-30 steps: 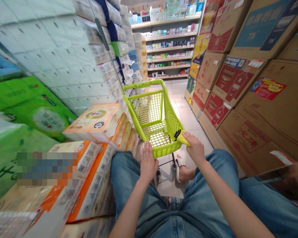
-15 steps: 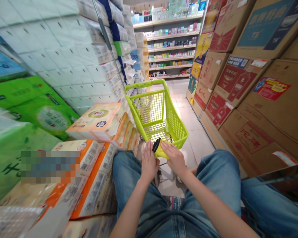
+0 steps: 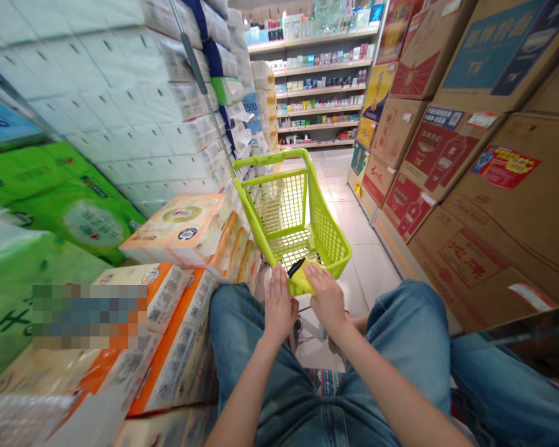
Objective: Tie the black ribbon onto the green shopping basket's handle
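Note:
A lime-green shopping basket cart (image 3: 328, 245) stands before my knees, its near rim by both hands. My left hand (image 3: 279, 304) lies flat with fingers stretched forward against the left side of the near end. My right hand (image 3: 325, 295) has its fingers pressed together on a yellow cloth-like piece (image 3: 299, 280) at the rim. A black strip (image 3: 296, 267) shows between the hands. Whether the yellow piece is loose or part of the cart is hard to tell.
Packs of tissue (image 3: 177, 223) are stacked along the left, with a metal pole (image 3: 193, 62) beside them. Cardboard cartons (image 3: 484, 248) line the right. Shelves of small goods (image 3: 321, 84) stand at the back. Another denim-covered leg (image 3: 507, 379) shows at the lower right.
My right hand has shifted slightly, its fingers now more bunched over the yellow piece. More yellow shows beside the black strip. My left hand stays nearly in place.

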`<action>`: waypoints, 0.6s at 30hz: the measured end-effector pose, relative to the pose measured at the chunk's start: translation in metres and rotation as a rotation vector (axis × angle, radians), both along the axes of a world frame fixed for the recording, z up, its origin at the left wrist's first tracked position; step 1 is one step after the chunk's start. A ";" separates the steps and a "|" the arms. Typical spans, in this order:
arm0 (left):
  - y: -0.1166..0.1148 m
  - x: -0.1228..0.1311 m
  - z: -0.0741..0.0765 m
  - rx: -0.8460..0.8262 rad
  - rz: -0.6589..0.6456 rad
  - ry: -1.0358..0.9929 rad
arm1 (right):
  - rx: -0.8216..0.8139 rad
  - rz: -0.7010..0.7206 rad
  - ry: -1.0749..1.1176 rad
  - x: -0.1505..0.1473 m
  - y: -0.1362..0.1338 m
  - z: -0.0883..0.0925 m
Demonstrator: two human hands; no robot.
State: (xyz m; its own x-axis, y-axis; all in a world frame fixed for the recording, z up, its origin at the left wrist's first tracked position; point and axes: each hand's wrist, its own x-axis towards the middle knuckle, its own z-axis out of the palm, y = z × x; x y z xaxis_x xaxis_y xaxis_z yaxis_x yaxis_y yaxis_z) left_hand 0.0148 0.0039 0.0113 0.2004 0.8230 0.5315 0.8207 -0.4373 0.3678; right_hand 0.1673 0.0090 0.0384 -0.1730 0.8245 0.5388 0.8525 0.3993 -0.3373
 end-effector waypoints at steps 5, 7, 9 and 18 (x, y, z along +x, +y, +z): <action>0.001 -0.004 -0.005 0.035 -0.054 -0.010 | 0.001 0.093 0.005 -0.038 -0.012 0.001; 0.000 -0.003 -0.003 0.019 -0.046 -0.011 | 0.011 0.169 -0.045 -0.016 -0.008 0.002; -0.002 -0.001 0.000 -0.009 -0.022 -0.003 | 0.010 0.198 -0.093 0.020 0.000 0.002; -0.003 0.003 0.005 -0.016 0.028 0.022 | 0.025 -0.115 -0.008 0.109 0.028 -0.001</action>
State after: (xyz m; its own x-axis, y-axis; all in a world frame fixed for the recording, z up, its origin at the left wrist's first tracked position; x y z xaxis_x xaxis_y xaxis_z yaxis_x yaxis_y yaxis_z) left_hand 0.0179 0.0009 0.0162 0.1890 0.8366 0.5142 0.8404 -0.4087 0.3560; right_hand 0.2768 0.0374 0.0376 -0.0825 0.8255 0.5583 0.8959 0.3068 -0.3212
